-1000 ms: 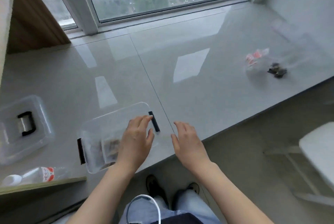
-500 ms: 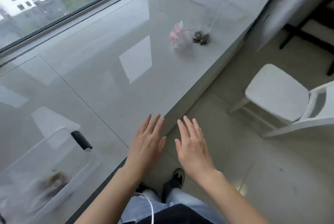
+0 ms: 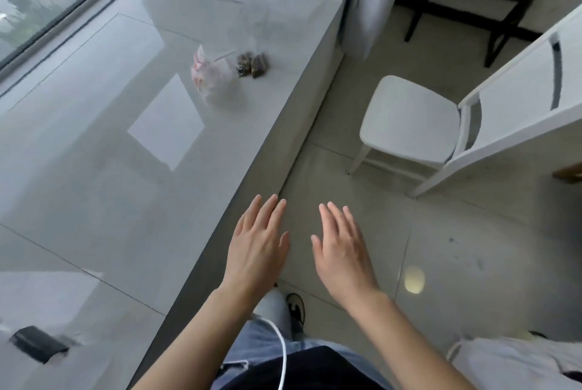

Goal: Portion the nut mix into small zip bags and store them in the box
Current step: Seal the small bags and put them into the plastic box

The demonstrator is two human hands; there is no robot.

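Both hands are seen flat and spread, nothing held in either one: the left hand [image 3: 256, 246] is hovering right over the edge of the windowsill [image 3: 104, 188], the right hand [image 3: 341, 246] is out over the floor tiles [image 3: 456, 238] just beside it. A second ago the left hand was resting on the lid of the clear box with the right one next to it, so the box has been let go of and the view has been swung to the right. Only a black latch [image 3: 37, 348] of that box can still be made out, down in the bottom left corner, well apart from the hands now. Further along the sill, the pink-printed plastic bag [image 3: 211, 74] is seen slumped, with a couple of small dark packets of nut mix [image 3: 253, 64] just beside it; more clear bags look to be lying beyond, though that bit is too blurred to be sure of. A white chair [image 3: 409, 120] is parked off to the right on the floor. So it's guessed that one portion has been stored and the remaining packets are about to be fetched, probably a reach or step along the sill being needed since they're well out of range.
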